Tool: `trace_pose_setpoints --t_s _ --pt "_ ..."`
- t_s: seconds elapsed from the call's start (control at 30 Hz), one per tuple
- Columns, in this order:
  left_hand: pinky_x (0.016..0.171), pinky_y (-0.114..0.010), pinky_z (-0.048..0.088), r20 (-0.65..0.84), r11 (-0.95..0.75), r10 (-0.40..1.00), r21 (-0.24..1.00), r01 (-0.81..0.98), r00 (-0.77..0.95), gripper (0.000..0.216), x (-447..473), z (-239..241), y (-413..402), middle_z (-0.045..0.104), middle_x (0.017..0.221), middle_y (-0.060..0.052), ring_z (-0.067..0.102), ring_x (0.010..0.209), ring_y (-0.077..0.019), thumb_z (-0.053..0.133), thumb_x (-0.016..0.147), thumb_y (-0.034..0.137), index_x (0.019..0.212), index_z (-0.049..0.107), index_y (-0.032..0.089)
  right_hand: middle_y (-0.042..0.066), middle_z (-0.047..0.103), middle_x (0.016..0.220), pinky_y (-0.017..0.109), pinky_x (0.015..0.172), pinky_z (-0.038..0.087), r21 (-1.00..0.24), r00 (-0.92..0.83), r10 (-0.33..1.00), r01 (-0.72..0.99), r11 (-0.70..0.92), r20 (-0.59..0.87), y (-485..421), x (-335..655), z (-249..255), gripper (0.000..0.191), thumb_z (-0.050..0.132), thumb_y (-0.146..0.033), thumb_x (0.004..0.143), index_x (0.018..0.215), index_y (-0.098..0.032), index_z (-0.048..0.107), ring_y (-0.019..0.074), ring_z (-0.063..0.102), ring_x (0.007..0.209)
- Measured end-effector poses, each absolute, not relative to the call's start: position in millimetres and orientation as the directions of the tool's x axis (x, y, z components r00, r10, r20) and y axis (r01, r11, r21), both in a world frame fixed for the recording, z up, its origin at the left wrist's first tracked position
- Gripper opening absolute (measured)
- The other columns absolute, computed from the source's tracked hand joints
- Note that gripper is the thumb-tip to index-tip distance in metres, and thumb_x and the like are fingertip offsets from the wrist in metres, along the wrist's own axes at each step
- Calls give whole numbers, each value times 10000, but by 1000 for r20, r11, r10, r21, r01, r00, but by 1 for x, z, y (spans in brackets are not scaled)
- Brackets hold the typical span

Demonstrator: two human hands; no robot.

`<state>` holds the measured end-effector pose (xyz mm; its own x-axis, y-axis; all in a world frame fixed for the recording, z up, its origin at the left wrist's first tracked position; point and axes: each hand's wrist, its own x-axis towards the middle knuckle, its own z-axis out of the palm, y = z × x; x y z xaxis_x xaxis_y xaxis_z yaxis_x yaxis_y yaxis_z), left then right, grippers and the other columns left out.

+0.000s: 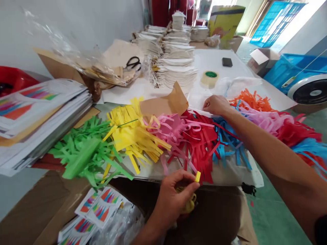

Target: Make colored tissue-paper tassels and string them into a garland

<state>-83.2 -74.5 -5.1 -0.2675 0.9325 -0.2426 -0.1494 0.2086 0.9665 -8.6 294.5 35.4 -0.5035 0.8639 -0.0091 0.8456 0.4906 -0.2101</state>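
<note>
Pinching a short yellow strip (197, 176) between thumb and forefinger, the left hand (173, 197) hangs just in front of the red pile (201, 143), below the near edge of the desk (230, 173). Its grip is pressed together on the strip's lower end. The free end points up and slightly right, towards the red pile's loose tips, and more yellow paper is bunched in the palm underneath.

The right hand (216, 104) rests at the far side of the red pile, where it meets the blue pile (230, 144). The knuckles face up and the fingers curl down onto the strips' rear ends. The fingertips are hidden, so I cannot tell whether this grip pinches anything.

Strips in every pile run lengthwise from far to near, fanning towards the desk's front edge, so the red pile lies between the two hands. The left hand is nearer its loose front ends, the right its rear ends.

Left of the red pile come the pink pile (171, 131), then the yellow pile (133, 134), then the green pile (84, 153). The yellow pile lies up and to the left of the left hand, which is the nearer hand to it. Beyond the red pile sit a brown paper sheet (166, 102) and a tape roll (209, 78).
</note>
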Motion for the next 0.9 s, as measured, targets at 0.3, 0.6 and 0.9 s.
trace_pose_setpoints --t_s 0.3,0.6,0.9 --pt "723 -229 517 -301 185 878 931 -315 -373 255 -78 -5 -82 720 806 -16 666 755 -134 845 860 414 869 722 191 138 811 1038 378 922 491 -448 -429 867 743 498 254 255 16 63 363 595 -308 991 1064 -23 808 232 754 1018" --pt "802 -228 559 -325 174 888 892 -417 -325 286 -55 10 -82 779 916 -29 712 847 -141 895 808 338 1041 798 202 10 768 918 286 769 583 -937 -634 753 124 326 178 66 101 54 44 795 -285 927 939 -258 764 155 718 837" --pt "730 -271 569 -283 198 903 941 -273 -322 235 -17 22 -79 773 833 -36 712 772 -171 834 872 421 949 813 200 2 757 943 247 769 604 -989 -513 854 62 132 82 19 143 34 60 790 -260 930 963 -282 744 148 727 866"
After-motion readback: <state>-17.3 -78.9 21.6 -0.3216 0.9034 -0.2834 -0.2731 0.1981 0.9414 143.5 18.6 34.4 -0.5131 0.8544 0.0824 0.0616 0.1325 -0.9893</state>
